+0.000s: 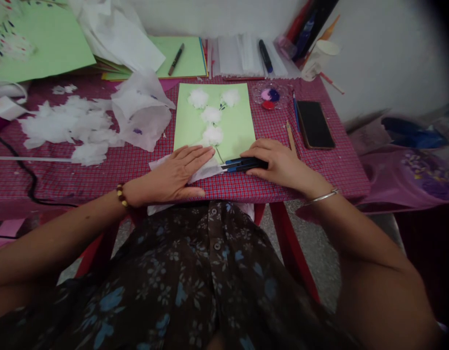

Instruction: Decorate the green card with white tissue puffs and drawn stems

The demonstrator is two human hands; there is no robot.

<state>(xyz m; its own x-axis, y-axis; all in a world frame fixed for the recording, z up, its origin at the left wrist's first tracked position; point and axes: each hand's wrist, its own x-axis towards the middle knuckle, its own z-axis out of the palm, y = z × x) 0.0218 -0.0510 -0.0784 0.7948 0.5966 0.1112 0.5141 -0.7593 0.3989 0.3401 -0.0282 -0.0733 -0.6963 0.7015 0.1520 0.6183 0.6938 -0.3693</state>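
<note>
On the table lies a light green sheet [235,126] with white tissue flowers [211,115] and a thin drawn stem [219,154]. My left hand [176,171] rests flat over the sheet's lower left, fingers stretched out, on a piece of white tissue paper [208,172]. At the lower right corner my right hand [277,163] is closed around a slim black and blue tool [241,164]. Its narrow end points left, near the stem and the tissue; I cannot make out its exact kind.
White tissue pieces [69,124] and a crumpled tissue sheet [140,112] lie at left. A paint palette [270,95], a paintbrush [296,112], a pencil [290,136] and a phone [315,124] are at right. Markers [265,56] and a paper cup [321,56] stand behind.
</note>
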